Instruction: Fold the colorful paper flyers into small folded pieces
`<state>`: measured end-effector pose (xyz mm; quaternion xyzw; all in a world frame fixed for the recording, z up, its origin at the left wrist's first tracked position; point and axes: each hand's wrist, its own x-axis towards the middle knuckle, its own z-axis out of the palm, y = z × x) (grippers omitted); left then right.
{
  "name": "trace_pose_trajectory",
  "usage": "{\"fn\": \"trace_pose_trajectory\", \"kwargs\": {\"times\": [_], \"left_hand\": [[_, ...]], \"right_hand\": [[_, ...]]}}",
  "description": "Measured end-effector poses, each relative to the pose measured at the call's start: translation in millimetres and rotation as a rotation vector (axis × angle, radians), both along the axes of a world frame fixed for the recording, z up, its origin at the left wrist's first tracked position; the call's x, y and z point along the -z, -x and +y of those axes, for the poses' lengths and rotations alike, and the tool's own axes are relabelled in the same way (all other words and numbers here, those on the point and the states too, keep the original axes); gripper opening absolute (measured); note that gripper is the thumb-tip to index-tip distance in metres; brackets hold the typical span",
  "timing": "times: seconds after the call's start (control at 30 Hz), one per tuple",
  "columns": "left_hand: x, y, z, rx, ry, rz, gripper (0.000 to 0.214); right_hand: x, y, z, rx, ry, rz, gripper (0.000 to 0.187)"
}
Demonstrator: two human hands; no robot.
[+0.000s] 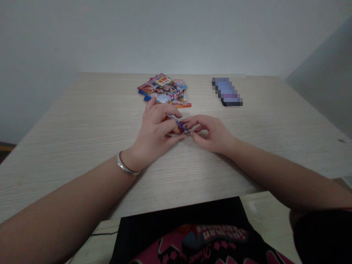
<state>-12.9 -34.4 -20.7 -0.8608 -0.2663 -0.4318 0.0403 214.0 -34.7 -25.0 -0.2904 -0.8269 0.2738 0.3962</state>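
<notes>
A small folded piece of colourful printed paper (177,124) sits between my hands, pinched by the fingertips of both. My left hand (155,130) wraps over its left end, and a silver bangle (126,165) circles that wrist. My right hand (210,134) holds its right end between thumb and fingers. Just beyond my left fingertips lies a loose pile of glossy printed leaflets (164,90) in red, blue and yellow, on a light wood-grain table (82,146). The paper's fold is partly hidden by my fingers.
A flat, pixelated blue-purple rectangular object (227,91), perhaps a phone, lies to the right of the pile near the far edge. A wall rises behind the table. Below the near table edge is my dark printed shirt (187,234).
</notes>
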Motion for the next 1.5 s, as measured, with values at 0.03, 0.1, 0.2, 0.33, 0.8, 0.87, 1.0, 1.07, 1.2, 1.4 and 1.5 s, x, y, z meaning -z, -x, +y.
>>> {"fn": "trace_pose_trajectory", "kwargs": {"times": [0.03,0.1,0.2,0.33,0.8,0.87,1.0,1.07,1.2,1.4,1.5], "left_hand": [[-0.7,-0.1,-0.4,-0.001,0.021,0.001,0.03],[-2.1,-0.5,-1.2,0.01,0.045,-0.001,0.032],[-3.9,-1.3,-2.1,0.034,0.088,-0.025,0.03],[-4.7,-2.3,-3.6,0.067,0.166,-0.041,0.016],[-0.4,-4.0,-5.1,0.02,0.199,-0.093,0.018],[-3.1,-2.5,-4.4,0.025,0.173,-0.033,0.006],[-7.5,-0.9,-4.0,0.052,0.125,-0.012,0.007],[-8.7,-1.4,-4.5,0.057,0.102,-0.007,0.011],[-11.3,-3.3,-8.3,-0.035,0.045,-0.029,0.01],[-17.8,-4.0,-18.2,0.029,0.067,-0.126,0.01],[-17.5,-4.0,-19.6,0.077,0.121,-0.149,0.009]], "right_hand": [[0.4,-0.2,-0.1,-0.003,-0.002,0.002,0.018],[2.0,-0.5,0.3,-0.003,0.005,0.011,0.022],[4.9,-0.5,2.0,0.015,0.042,0.021,0.023],[7.1,0.1,4.1,0.051,0.1,0.038,0.023],[7.8,6.2,4.6,0.021,0.063,0.022,0.015],[8.1,6.8,4.8,0.028,0.059,0.023,0.016],[6.9,7.3,4.3,0.05,0.128,0.019,0.021],[5.4,7.0,3.9,0.069,0.131,0.015,0.021],[1.1,5.0,3.4,0.094,0.023,0.016,0.017],[0.6,3.5,6.8,0.051,-0.056,0.055,0.043],[3.8,4.0,8.3,0.036,-0.007,0.037,0.047]]}}
